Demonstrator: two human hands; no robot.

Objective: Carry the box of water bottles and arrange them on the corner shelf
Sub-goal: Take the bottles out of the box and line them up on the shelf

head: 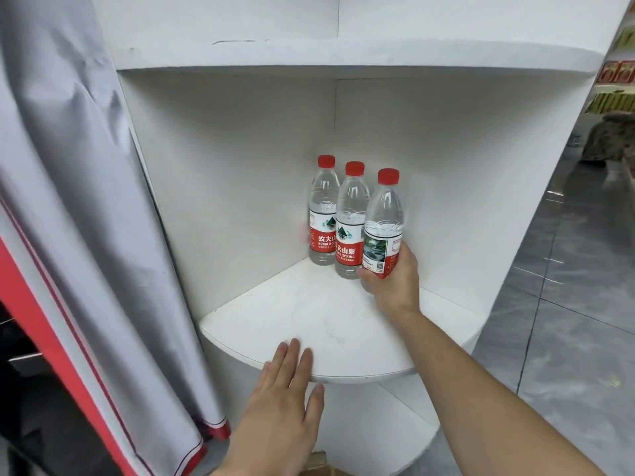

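Three clear water bottles with red caps and red labels are in the back corner of the white corner shelf [309, 321]. The left bottle [323, 214] and the middle bottle [350, 225] stand upright, touching each other. My right hand [395, 280] grips the third bottle [383, 221] around its lower part, just right of the middle one, slightly tilted. My left hand [281, 403] lies flat with fingers spread on the shelf's curved front edge and holds nothing. A corner of the cardboard box [319, 463] shows at the bottom edge.
An upper shelf board [343, 58] roofs the compartment; a lower shelf [405, 427] sits beneath. A grey curtain with red trim [86, 218] hangs at the left. Grey tiled floor [567, 304] and a store shelf with goods [615, 84] lie at the right.
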